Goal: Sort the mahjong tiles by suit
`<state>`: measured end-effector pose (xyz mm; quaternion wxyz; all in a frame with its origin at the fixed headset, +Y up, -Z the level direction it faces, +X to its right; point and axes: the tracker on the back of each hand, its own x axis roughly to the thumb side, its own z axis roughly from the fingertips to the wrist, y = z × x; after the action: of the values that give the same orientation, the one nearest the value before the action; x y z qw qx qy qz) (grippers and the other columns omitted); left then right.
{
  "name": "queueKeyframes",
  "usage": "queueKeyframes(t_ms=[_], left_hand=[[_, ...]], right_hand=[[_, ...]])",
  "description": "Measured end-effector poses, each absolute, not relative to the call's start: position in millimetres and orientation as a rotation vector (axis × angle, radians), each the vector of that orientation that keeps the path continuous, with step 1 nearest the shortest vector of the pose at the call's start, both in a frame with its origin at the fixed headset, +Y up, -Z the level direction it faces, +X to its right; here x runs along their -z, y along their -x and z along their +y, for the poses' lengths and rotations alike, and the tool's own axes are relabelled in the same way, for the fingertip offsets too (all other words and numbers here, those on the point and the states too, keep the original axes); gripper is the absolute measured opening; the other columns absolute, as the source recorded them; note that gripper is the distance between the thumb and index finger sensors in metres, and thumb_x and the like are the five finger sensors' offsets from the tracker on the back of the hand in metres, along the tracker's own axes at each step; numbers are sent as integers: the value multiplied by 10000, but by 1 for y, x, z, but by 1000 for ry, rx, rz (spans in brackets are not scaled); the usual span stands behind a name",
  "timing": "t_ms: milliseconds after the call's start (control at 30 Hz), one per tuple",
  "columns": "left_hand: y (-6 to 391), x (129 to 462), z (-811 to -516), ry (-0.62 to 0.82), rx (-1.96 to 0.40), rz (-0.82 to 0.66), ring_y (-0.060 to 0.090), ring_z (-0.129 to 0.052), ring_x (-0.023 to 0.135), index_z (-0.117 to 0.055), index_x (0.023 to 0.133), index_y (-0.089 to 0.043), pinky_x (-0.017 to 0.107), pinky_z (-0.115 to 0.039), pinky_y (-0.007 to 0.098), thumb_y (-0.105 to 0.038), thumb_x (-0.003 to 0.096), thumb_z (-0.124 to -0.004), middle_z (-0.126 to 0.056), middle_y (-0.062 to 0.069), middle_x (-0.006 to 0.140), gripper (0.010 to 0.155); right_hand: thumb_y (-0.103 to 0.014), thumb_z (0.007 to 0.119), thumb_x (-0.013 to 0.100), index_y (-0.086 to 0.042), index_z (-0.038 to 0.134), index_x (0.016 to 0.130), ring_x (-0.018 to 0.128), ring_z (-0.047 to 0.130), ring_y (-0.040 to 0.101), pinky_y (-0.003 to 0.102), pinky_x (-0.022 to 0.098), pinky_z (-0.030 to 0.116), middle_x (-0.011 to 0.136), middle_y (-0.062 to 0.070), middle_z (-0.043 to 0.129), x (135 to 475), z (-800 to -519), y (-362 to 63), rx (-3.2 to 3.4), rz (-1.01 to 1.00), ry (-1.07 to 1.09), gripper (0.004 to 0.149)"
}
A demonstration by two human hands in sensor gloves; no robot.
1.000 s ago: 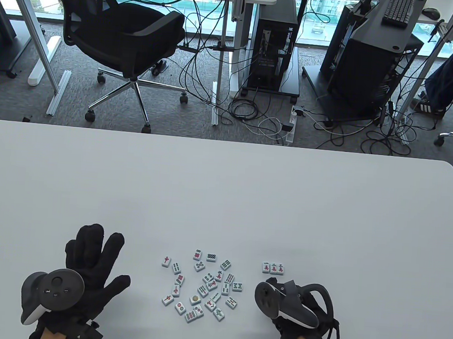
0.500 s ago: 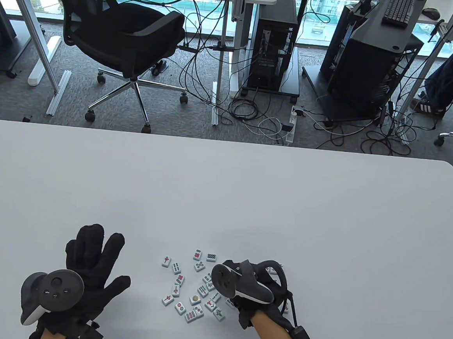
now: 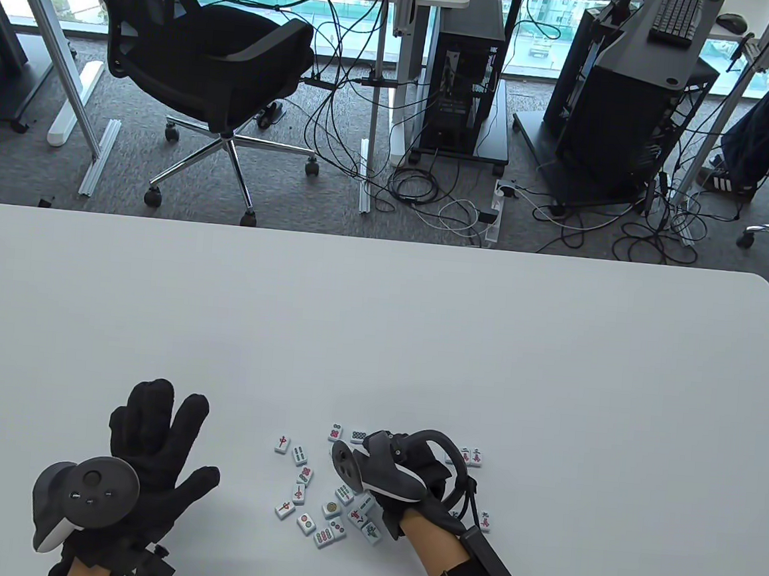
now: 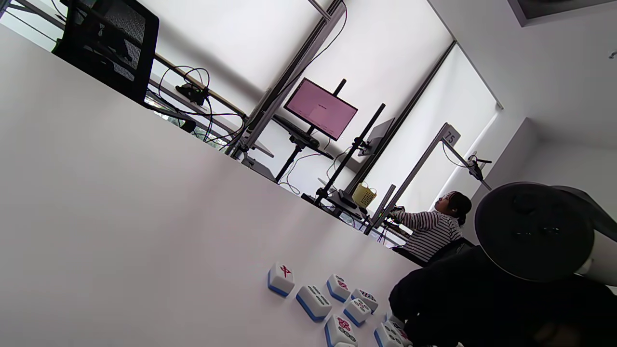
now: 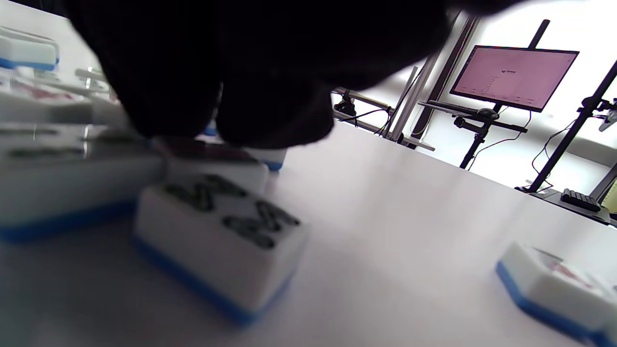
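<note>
Tiles (image 3: 315, 495) lay scattered face up near the table's (image 3: 381, 328) front edge in the table view; the left hand (image 3: 145, 455) rested flat beside them, fingers spread, while the right hand (image 3: 419, 480) covered the pile's right part. From the left wrist, tiles (image 4: 313, 301) sat beside the right glove (image 4: 482, 299). From the right wrist, fingertips (image 5: 270, 115) pressed down on a tile (image 5: 217, 161); whether they gripped it I cannot tell.

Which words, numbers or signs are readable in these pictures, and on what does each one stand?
"75": on the sign atop a frame post, left wrist view.
"中": red, on the leftmost tile on the table.
"九": on the lone tile right of the right hand.
Monitor text: too small to read.
Other tiles' marks: too small or blurred.
</note>
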<state>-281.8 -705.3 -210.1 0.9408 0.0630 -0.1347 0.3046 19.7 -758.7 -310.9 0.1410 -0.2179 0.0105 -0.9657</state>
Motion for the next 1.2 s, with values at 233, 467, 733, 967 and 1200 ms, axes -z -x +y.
queueKeyframes(t_ms=[233, 467, 733, 967, 1200], left_hand=[[281, 210, -705, -125, -618, -276, 166, 188, 1073, -119, 1089, -471, 728, 73, 549, -761, 449, -548, 179, -172, 1083, 824], [282, 210, -705, -123, -614, -274, 168, 188, 1073, -118, 1089, -470, 727, 72, 550, -761, 449, -548, 179, -171, 1083, 824], [281, 210, -705, -125, -618, -277, 168, 186, 1074, -119, 1089, -470, 728, 72, 550, -761, 448, -549, 179, -169, 1084, 825], [280, 210, -705, -120, -612, -279, 169, 186, 1073, -120, 1090, -469, 727, 72, 550, -761, 450, -549, 179, -169, 1084, 824], [280, 211, -705, -119, -614, -277, 168, 186, 1074, -119, 1090, -470, 728, 71, 550, -761, 448, -549, 179, -169, 1084, 825]], right_hand=[[-377, 874, 396, -93, 864, 802, 125, 886, 119, 276, 94, 805, 416, 42, 970, 310, -750, -20, 2853, 57, 651, 495], [-380, 864, 404, -97, 865, 802, 120, 884, 115, 272, 89, 804, 412, 36, 970, 314, -757, -17, 2864, 43, 615, 489], [-387, 864, 401, -102, 865, 803, 109, 879, 109, 267, 81, 800, 399, 30, 971, 317, -750, -22, 2929, 48, 618, 493], [-348, 888, 396, -112, 851, 844, 122, 883, 118, 275, 92, 802, 416, 41, 972, 314, -751, -12, 2817, -159, 733, 507], [-333, 895, 394, -100, 849, 842, 131, 886, 122, 278, 100, 805, 425, 44, 971, 316, -753, -2, 2741, -192, 767, 507]])
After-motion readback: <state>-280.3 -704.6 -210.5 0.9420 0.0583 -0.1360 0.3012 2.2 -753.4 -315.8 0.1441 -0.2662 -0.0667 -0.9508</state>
